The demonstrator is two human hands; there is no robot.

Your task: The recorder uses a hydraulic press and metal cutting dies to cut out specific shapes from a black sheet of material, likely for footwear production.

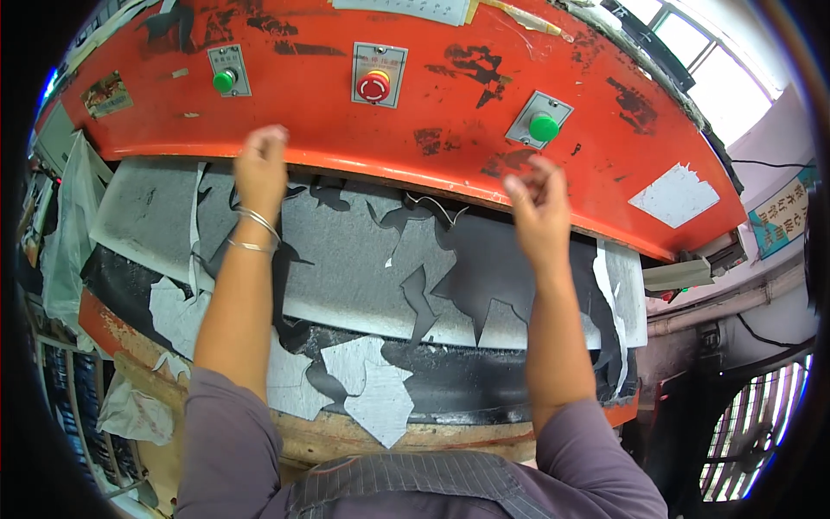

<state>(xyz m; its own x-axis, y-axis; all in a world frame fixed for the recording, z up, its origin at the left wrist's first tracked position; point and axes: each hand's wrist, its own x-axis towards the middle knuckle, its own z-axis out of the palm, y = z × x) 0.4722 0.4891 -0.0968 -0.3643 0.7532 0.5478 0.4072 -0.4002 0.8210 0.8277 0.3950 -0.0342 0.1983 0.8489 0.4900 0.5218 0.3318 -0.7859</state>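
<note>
Two hands up at the red panel (320,112), each below a green button; right hand closer.

Left hand (262,169): fingers loosely bent, nothing seen in them; palm turned away, cannot tell how far open. The left green button (224,81) lies at 11 o'clock from it, apart. Right hand (543,206): partly open, fingers curved, no object visible in it. The right green button (544,128) lies at 12 o'clock, just beyond the fingertips. Both buttons round, no long axis. Red button (373,86) between them. Dark ragged sheet (497,255) at 8 o'clock from right hand, on a grey board (337,259) whose long axis runs roughly 10 to 4.
</note>
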